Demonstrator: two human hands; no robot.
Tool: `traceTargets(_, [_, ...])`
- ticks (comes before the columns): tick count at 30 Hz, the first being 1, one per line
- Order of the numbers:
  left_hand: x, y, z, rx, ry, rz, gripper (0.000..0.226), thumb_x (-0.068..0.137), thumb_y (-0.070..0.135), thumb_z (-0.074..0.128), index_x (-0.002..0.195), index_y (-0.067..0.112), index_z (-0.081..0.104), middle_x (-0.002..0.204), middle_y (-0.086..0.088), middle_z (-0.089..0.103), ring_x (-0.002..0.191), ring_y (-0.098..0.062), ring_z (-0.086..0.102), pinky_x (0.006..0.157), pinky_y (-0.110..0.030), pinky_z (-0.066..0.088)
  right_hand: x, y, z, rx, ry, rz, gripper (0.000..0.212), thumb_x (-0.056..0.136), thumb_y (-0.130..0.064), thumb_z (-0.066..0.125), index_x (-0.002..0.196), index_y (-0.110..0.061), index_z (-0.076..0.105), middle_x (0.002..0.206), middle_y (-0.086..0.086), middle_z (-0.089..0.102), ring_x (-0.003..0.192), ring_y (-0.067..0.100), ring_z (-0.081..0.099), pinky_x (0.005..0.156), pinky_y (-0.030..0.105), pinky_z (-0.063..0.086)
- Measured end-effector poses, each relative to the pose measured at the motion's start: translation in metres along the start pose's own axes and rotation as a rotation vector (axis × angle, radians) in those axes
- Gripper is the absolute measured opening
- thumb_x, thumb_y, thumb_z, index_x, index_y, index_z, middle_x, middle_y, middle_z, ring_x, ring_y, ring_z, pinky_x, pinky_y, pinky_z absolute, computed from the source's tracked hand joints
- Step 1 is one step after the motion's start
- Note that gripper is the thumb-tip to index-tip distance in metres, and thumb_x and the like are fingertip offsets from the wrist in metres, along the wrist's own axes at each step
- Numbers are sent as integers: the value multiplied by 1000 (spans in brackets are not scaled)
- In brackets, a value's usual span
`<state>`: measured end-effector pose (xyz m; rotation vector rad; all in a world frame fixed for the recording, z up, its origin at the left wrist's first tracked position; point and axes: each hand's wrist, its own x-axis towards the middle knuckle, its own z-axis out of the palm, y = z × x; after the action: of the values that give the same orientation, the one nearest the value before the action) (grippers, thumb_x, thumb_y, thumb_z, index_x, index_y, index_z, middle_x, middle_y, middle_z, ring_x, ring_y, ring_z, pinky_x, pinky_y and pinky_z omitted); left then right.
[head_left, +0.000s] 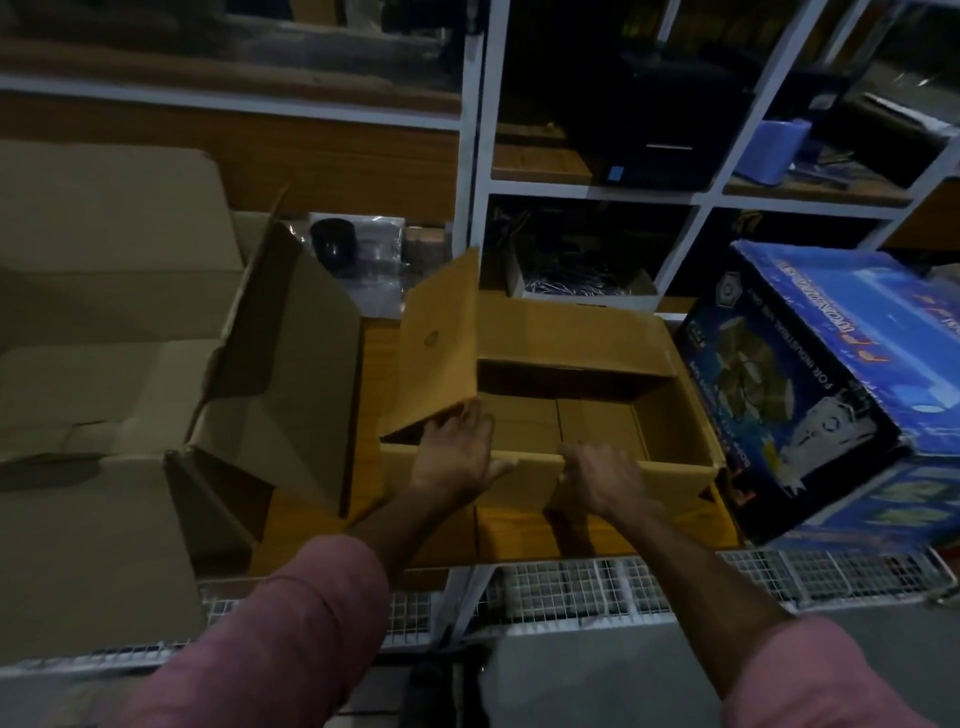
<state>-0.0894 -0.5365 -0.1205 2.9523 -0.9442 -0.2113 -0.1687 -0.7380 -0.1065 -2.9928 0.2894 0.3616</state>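
Head view shows the cardboard box (670, 426) on the shelf (519, 535) directly ahead, long axis left-right, right hand (602, 475) gripping its near rim, left hand (457, 452) straight-fingered beneath the raised left flap (436, 353).

A wooden shelf board (519, 538) carries it all. The open cardboard box (675, 431) sits on it, right at the fingers (470, 421) of both hands. Left of the fingers stands a bigger pale carton (104, 364) with its flaps up. Right of them is a blue printed box (831, 374), tilted. Beyond the fingertips lies a black cylinder in a clear bag (337, 244).
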Motion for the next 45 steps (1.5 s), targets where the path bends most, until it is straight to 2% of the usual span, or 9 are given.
traceTargets(3, [-4,-24,-2,130,52,-28,94,88,83,7,158,22,23,169,-8,-1,147,-38,-33,109,-77,-9,1,1,-1,-6,-7,-10,24,96,-34,62,120,-29,59,112,-3,62,94,14,58,81,31,49])
traceTargets(6, [-7,-42,-4,177,31,-63,103,78,93,0,155,30,29,170,-5,1,145,-40,-34,95,-84,-23,2,-1,-1,12,-9,18,21,94,-32,64,114,-29,60,109,-3,62,93,15,58,85,36,52])
traceTargets(16, [-14,-44,-4,151,-78,-86,108,75,93,-7,145,31,47,159,-5,37,154,-36,1,92,-85,-22,-6,-4,4,51,-34,1,22,96,-30,61,118,-31,59,118,-5,61,107,16,58,101,47,46])
traceTargets(25, [-41,-33,-7,153,-108,-130,106,78,90,-8,146,29,48,159,-5,37,155,-35,-1,91,-86,-22,-29,-8,9,80,5,-24,20,100,-27,57,120,-30,59,115,-6,66,100,11,60,95,34,46])
traceTargets(28, [-48,-34,-5,149,-103,-126,104,80,89,-6,144,29,49,158,-5,38,155,-35,-1,93,-85,-20,-39,-10,9,90,-7,-33,27,99,-26,58,126,-30,56,119,-8,64,111,14,59,106,40,37])
traceTargets(32, [-47,-35,-1,97,-51,-140,104,82,85,-12,139,29,55,154,-2,45,155,-31,5,96,-82,-22,-40,-1,3,276,-78,-35,30,105,-42,43,130,-33,56,124,-7,63,119,16,54,113,47,26])
traceTargets(36, [-39,-31,1,21,35,-78,89,92,74,-2,135,23,57,150,-3,50,154,-29,15,105,-79,-15,-30,-10,-2,467,-94,75,52,101,-65,28,125,-33,60,124,-3,63,115,20,57,111,57,36])
traceTargets(41, [-3,-31,1,-102,-15,-32,76,99,67,16,149,16,41,161,-6,34,155,-27,5,114,-66,-14,4,-27,-5,534,-72,65,42,105,-49,37,128,-21,59,122,1,64,111,23,61,94,45,52])
traceTargets(45, [29,-36,-4,-204,-146,-20,76,102,60,28,159,11,15,169,-8,1,154,-29,-12,121,-57,-1,48,-33,-6,456,-112,5,52,106,-36,44,153,-14,37,159,13,36,144,31,38,116,44,36])
